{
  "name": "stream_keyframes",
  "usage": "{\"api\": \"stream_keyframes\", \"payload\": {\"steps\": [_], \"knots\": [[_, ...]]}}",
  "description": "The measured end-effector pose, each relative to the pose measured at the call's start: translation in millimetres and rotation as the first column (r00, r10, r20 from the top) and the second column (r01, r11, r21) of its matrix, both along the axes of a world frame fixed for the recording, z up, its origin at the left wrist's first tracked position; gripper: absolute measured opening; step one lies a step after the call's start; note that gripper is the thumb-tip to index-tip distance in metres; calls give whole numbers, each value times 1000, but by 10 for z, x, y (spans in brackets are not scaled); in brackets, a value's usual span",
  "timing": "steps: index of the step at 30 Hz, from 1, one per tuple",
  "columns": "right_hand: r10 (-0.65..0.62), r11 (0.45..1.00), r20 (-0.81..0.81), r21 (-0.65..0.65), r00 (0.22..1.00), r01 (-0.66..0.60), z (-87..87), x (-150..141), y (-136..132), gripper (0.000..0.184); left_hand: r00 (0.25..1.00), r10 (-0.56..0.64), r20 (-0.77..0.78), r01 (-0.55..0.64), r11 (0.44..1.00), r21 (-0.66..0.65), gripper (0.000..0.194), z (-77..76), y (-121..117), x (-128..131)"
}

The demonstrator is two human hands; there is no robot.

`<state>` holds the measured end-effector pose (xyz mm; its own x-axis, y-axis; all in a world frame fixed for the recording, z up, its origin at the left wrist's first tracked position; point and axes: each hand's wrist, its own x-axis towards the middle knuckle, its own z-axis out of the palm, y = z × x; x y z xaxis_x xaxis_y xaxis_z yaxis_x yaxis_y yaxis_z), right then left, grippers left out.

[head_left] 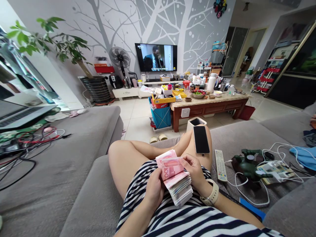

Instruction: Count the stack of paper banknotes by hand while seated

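The banknotes (171, 168) are pink with deeper red printing, paling to white and grey along the stacked edges. The garment (170, 223) carries navy and white stripes; the watch strap (214, 193) is cream. The phone (201, 140) shows black, the remote (220, 165) whitish, the sofa (81, 200) plain grey. White and grey branching trees pattern the wall (123, 23).

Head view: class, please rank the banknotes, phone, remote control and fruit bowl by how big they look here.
1. Banknotes
2. Phone and remote control: too close to rank; the phone looks wider, the remote control longer
3. Fruit bowl
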<state>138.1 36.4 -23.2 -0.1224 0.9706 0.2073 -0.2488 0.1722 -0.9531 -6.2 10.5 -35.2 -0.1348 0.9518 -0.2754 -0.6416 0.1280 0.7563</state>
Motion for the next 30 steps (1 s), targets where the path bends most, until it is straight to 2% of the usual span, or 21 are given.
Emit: {"api": "stream_keyframes", "payload": {"steps": [8,16,30], "knots": [[-5,1000,8,7,1000,5,-18,0,10,25,1000,-5,-14,5,1000,11,11,-25,5,-11],[-20,1000,13,16,1000,20,-25,0,28,25,999,-26,-23,27,999,21,13,32,-13,5],[0,1000,-22,9,1000,0,-31,-1,17,28,998,6,-55,-4,1000,20,12,32,-8,3]]}}
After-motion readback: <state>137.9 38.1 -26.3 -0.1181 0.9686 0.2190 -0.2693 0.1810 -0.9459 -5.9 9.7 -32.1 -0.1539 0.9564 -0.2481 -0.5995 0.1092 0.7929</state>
